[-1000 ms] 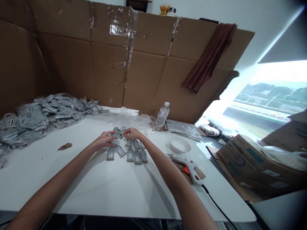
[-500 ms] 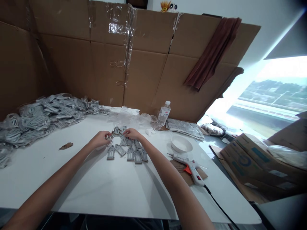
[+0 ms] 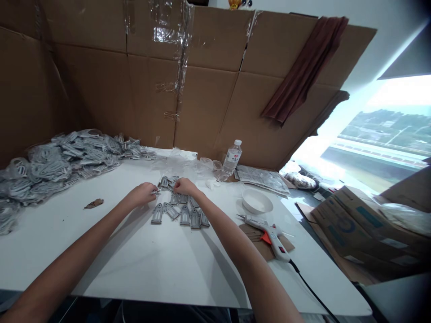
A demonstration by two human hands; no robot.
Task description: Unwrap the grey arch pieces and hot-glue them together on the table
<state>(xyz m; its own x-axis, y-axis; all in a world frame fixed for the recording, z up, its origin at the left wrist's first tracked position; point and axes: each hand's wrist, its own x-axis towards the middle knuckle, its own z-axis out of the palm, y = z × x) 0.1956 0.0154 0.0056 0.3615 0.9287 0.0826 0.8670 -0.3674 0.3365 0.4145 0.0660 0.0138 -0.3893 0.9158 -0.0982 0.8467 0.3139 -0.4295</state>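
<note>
Between the fingers of my left hand (image 3: 144,194) is a small grey arched window-shaped piece (image 3: 155,192), mostly covered by the hand and seen nearly edge-on. My right hand (image 3: 186,186) is closed, its fingertips down among the far pieces of the group; whatever they pinch is hidden. Around and in front of the hands lie several more grey arched pieces (image 3: 185,216) with pointed tops, some overlapping. One arched piece (image 3: 156,214) lies flat just in front of my left hand. Others, such as a grey piece (image 3: 164,182), lie between and beyond the hands.
A large heap of bagged grey pieces (image 3: 74,154) fills the back left. On the right are a glue gun (image 3: 274,240) on cardboard, a white bowl (image 3: 257,202) and a water bottle (image 3: 232,158). A brown scrap (image 3: 94,204) lies left. Cardboard walls (image 3: 208,98) stand behind the table.
The piece in my left hand has turned from showing its face to nearly edge-on. My right hand stays at the group with little movement. The camera view has shifted slightly.
</note>
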